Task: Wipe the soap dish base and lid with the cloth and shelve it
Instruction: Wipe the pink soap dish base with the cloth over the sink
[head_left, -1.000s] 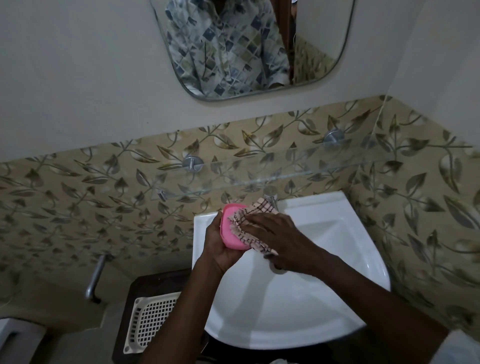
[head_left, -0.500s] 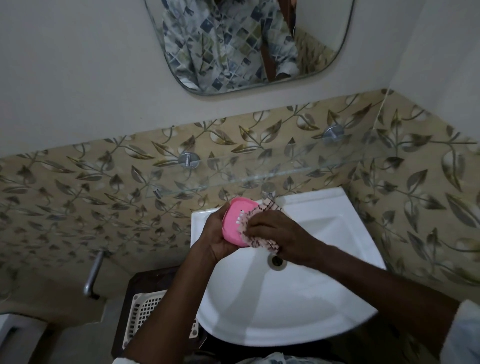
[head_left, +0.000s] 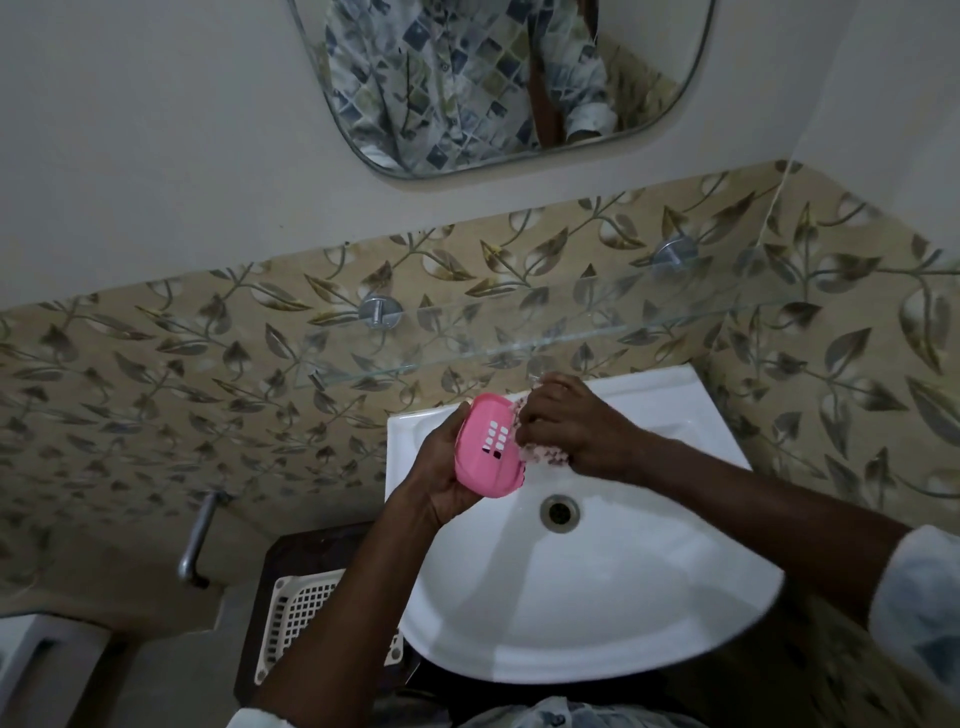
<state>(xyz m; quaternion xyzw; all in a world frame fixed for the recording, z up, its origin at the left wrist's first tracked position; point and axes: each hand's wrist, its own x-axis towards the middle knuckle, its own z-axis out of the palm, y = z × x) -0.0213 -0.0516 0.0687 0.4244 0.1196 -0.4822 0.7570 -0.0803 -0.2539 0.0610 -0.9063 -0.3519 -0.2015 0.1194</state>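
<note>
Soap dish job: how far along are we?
Done: nothing visibly finished. In hand: left hand grips the pink slotted soap dish piece over the sink; right hand presses the cloth against its right edge. Left: no separate second piece is in view, and the glass shelf has no dish on it, so shelving is not yet done.

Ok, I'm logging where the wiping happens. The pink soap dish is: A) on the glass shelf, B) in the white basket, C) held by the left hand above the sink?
C: the left hand grips the pink soap dish above the sink, and the right hand presses the cloth to its edge.
</note>
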